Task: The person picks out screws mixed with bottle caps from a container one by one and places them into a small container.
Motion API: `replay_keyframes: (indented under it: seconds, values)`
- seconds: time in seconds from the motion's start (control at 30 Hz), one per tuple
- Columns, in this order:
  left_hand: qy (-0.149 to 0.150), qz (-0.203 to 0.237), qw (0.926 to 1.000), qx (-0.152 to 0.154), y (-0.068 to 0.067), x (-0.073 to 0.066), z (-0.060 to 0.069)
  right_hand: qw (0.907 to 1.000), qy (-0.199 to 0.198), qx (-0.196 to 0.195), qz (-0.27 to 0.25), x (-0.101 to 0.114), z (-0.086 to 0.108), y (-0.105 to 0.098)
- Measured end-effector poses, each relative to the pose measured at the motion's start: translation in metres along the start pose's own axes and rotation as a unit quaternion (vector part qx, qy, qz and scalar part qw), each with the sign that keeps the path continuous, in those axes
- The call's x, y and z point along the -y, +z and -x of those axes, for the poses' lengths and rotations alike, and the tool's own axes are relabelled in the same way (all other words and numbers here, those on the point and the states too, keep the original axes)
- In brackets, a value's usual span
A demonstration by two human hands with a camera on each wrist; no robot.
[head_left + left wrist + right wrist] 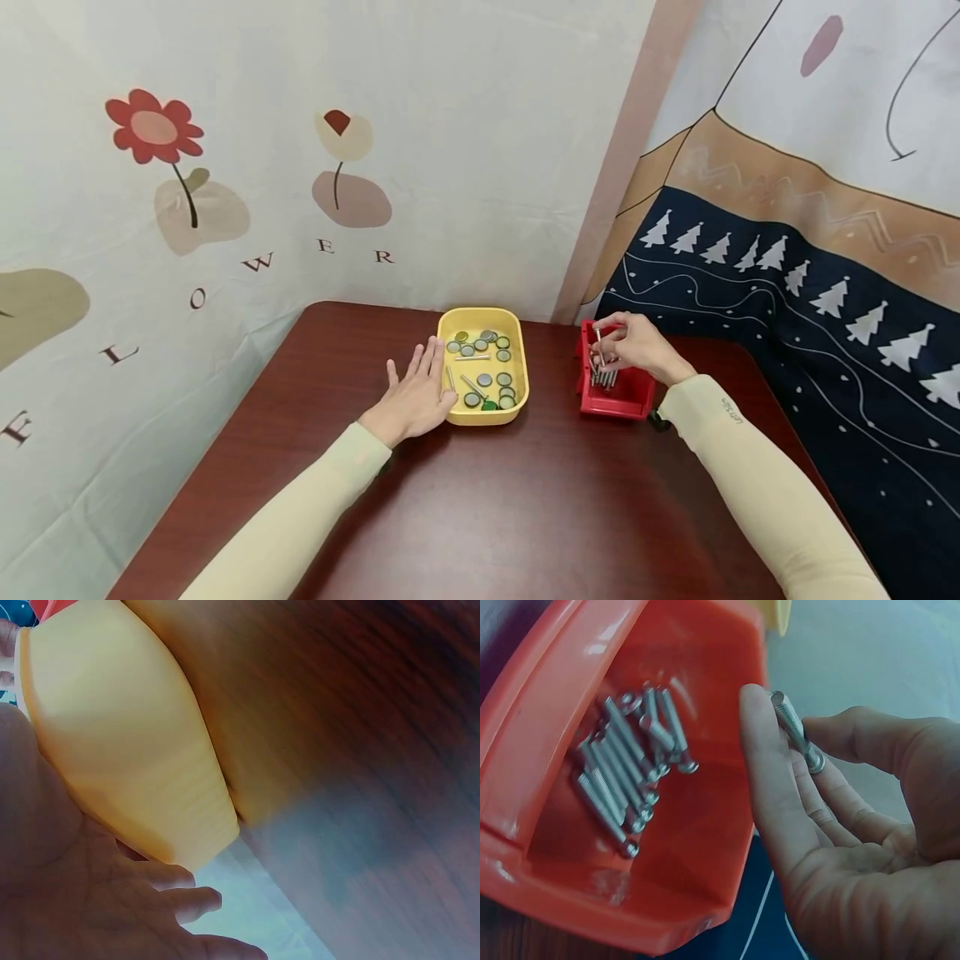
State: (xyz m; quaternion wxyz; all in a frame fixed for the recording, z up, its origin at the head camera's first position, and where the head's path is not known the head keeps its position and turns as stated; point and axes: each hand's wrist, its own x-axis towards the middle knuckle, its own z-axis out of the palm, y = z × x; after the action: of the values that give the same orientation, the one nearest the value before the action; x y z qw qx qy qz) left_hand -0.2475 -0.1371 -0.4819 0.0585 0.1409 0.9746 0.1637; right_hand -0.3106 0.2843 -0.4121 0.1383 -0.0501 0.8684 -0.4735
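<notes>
Over the red bin point(617, 407) my right hand point(636, 343) pinches a silver bolt point(796, 729) between thumb and fingers. Below it in the bin lie several more bolts point(615, 772), piled together. My left hand point(417, 392) rests against the left side of the yellow tray point(524, 367), its fingers straight. In the left wrist view, the palm is beside the tray's outer wall point(135, 727). Inside the tray are several bottle caps point(484, 380), mostly grey with a green one point(490, 406), and a few bolts point(472, 358).
Both containers stand near the back of a dark red-brown wooden table point(465, 508), the yellow one left of the red one. Behind it hangs a pale cloth point(480, 150) with printed flowers. A dark blue printed cloth point(825, 333) hangs at the right.
</notes>
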Motion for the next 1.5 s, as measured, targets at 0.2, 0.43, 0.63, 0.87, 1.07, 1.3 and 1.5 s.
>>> replay_keyframes:
  seconds: [0.2, 0.43, 0.63, 0.87, 1.07, 1.3, 1.5]
  values:
    - [-0.001, 0.001, 1.0, -0.001, -0.001, 0.001, 0.001, 0.9997, 0.023, 0.003, 0.007, -0.006, -0.009, -0.002]
    - [-0.006, 0.004, 1.0, -0.001, -0.004, 0.005, 0.004, 0.9991, 0.042, 0.006, 0.01, -0.009, -0.024, 0.007]
    - [-0.004, 0.007, 1.0, -0.001, -0.003, 0.005, 0.002, 0.9991, 0.037, 0.004, 0.021, -0.009, -0.027, 0.01]
    - [-0.002, 0.002, 1.0, 0.002, -0.002, 0.003, 0.001, 0.9931, -0.008, -0.043, 0.109, -0.004, -0.022, 0.016]
    - [0.001, -0.001, 1.0, -0.001, -0.004, 0.002, 0.001, 0.9682, -0.094, -0.107, 0.206, 0.006, -0.016, 0.028]
    - [0.005, -0.001, 1.0, 0.001, -0.005, 0.0, -0.001, 0.9579, -0.132, -0.092, 0.238, 0.015, -0.008, 0.046]
    - [-0.001, 0.009, 1.0, 0.003, -0.001, -0.001, 0.002, 0.9472, -0.18, -0.047, 0.261, 0.025, -0.006, 0.066]
